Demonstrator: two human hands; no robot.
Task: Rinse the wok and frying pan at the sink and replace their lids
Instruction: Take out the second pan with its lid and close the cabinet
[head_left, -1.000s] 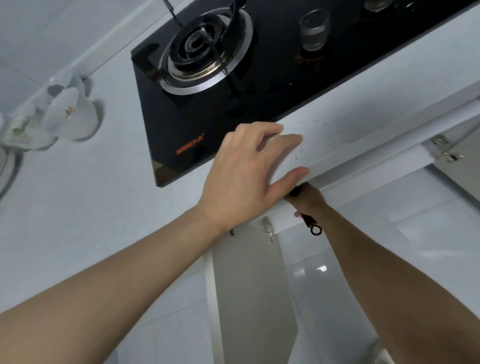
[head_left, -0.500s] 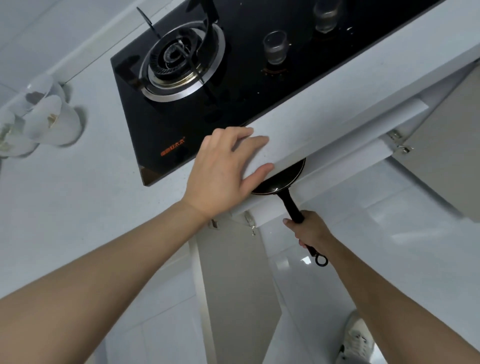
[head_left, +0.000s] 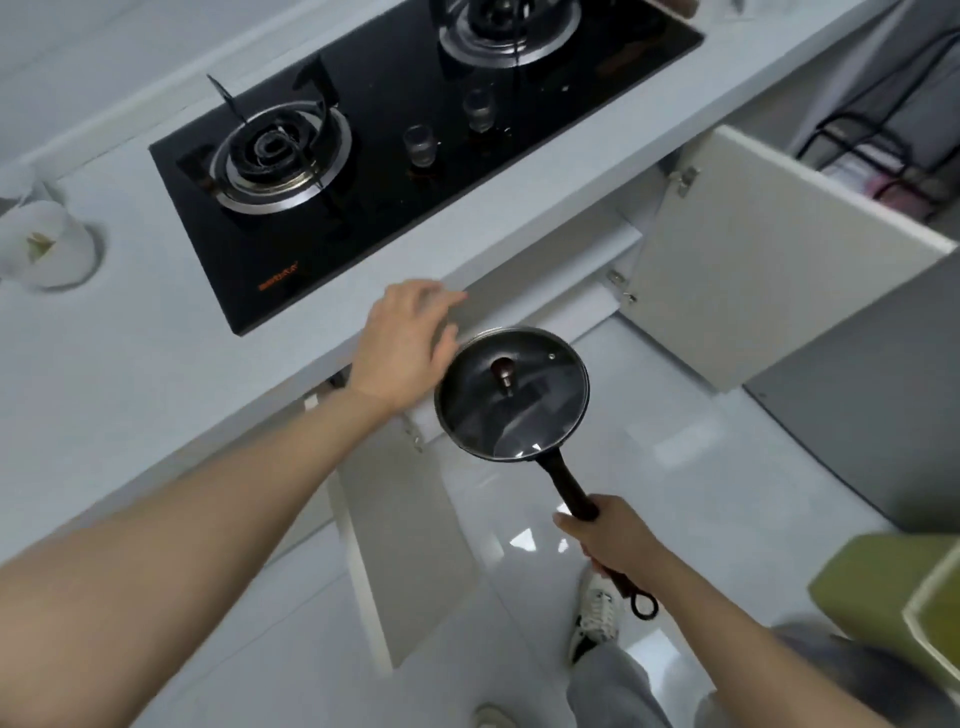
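My right hand (head_left: 613, 535) gripped the frying pan (head_left: 511, 395) by its stiff handle; the loose glass lid (head_left: 524, 410) could slide. My left hand (head_left: 402, 345) rested flat and relaxed on the table (head_left: 130, 374).

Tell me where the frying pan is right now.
In the head view the frying pan, glass lid on, is held out over the floor by the right hand, just right of the left hand on the counter edge.

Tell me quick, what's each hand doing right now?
Left hand: open, resting on the counter edge.
Right hand: gripping the frying pan handle.
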